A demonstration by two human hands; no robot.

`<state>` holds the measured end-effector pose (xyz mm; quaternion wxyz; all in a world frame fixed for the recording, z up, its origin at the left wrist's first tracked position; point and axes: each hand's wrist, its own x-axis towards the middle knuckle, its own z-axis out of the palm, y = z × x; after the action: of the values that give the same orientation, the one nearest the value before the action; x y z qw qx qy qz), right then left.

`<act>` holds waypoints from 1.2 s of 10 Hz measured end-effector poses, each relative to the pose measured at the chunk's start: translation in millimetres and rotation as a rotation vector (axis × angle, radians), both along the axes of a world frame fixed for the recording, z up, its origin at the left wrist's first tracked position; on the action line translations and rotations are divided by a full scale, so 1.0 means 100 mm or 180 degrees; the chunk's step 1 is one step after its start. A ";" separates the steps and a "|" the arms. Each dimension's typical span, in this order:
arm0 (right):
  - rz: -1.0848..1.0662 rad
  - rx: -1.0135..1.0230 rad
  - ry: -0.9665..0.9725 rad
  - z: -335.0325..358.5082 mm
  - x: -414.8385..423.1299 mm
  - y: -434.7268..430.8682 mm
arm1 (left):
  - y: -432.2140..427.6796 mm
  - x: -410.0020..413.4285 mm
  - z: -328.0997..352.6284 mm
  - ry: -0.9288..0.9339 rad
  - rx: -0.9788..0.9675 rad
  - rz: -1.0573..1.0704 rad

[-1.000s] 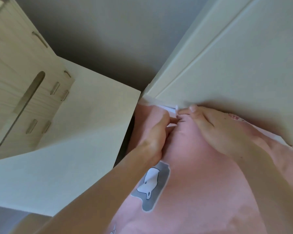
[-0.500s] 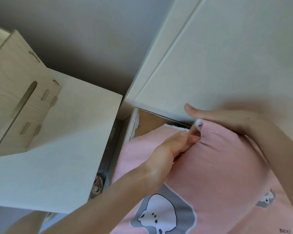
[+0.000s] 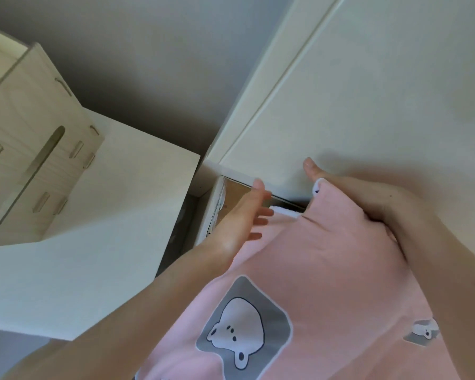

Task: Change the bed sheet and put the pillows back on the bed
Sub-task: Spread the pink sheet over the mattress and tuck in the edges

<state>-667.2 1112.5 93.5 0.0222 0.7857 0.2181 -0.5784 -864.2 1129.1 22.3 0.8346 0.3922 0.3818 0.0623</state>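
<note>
A pink bed sheet (image 3: 327,256) printed with grey and white cartoon patches covers the bed's corner by the white headboard (image 3: 368,91). My right hand (image 3: 373,209) grips the bunched corner of the sheet against the headboard, thumb pointing up. Just left of that corner, my left hand (image 3: 244,215) hovers with straight, spread fingers and holds nothing. Between the hands a strip of white mattress (image 3: 285,212) shows, and behind it the bed frame's bare inside corner (image 3: 220,204). No pillow is in view.
A white bedside cabinet (image 3: 107,229) stands left of the bed, with a narrow dark gap between them. A light wooden slotted organizer (image 3: 30,165) sits on its far left side. A grey wall lies behind.
My left hand has let go of the sheet's corner and opened, moving slightly left. My right hand has pulled the corner up, baring the mattress edge and frame corner.
</note>
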 end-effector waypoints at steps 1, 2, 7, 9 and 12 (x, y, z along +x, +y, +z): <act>0.0051 0.0056 0.0121 0.08 -0.03 0.00 | -0.04 0.02 0.36 -0.0557 0.1658 0.0372; -0.0087 0.0305 -0.0113 -0.02 0.05 -0.02 | -0.16 0.15 0.39 -0.0786 0.2626 -0.0253; -0.0194 0.1277 -0.0696 0.20 -0.16 -0.11 | 0.36 0.48 -0.26 0.0203 -0.0045 -0.0325; 0.0863 0.2833 -0.2643 -0.34 -0.87 -0.58 | 0.54 0.50 -0.63 0.0318 -0.0878 -0.0239; 0.1114 0.2109 -0.2656 -1.62 -1.00 -0.22 | 0.76 0.47 -1.28 0.0781 -0.0944 0.0208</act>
<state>-767.0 1090.5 -68.2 -0.0458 0.8650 0.4881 -0.1067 -817.5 1204.8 -105.6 0.8280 0.2569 0.4982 -0.0159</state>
